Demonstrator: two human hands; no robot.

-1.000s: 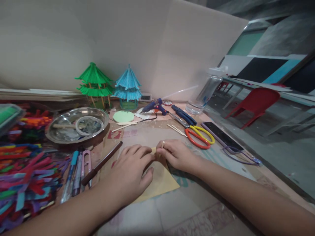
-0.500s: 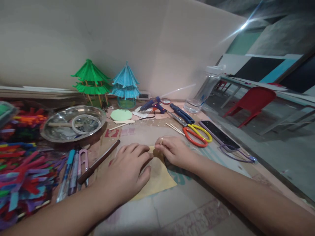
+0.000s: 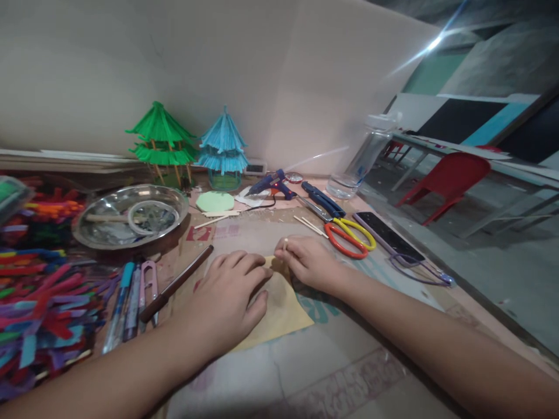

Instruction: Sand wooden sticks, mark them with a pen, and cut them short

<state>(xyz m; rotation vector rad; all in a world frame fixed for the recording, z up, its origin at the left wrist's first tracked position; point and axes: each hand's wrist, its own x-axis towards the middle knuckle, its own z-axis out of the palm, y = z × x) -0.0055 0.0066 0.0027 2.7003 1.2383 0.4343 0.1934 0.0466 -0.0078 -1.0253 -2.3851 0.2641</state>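
Note:
A yellow sheet [image 3: 279,314], of paper or thin felt, lies on the cardboard-covered table in front of me. My left hand [image 3: 233,297] rests palm down on its left part, fingers spread. At the sheet's far edge, my right hand [image 3: 305,262] is closed in a pinch around a thin wooden stick [image 3: 285,244]; only the pale tip shows above the fingers. Its lower end is hidden, so I cannot tell whether it touches the sheet. A brown marker [image 3: 179,282] lies just left of my left hand.
Scissors [image 3: 347,238], loose sticks [image 3: 310,226] and a phone [image 3: 388,235] lie to the right. Behind are a glue gun [image 3: 273,185], a water bottle [image 3: 360,157], green [image 3: 161,145] and blue [image 3: 223,142] roofed models. A metal plate [image 3: 131,244] and fuzzy strips [image 3: 43,314] are left.
The stick tip in my right hand stands slightly higher, and that hand has shifted up a little. My left hand stays nearly in place on the sheet.

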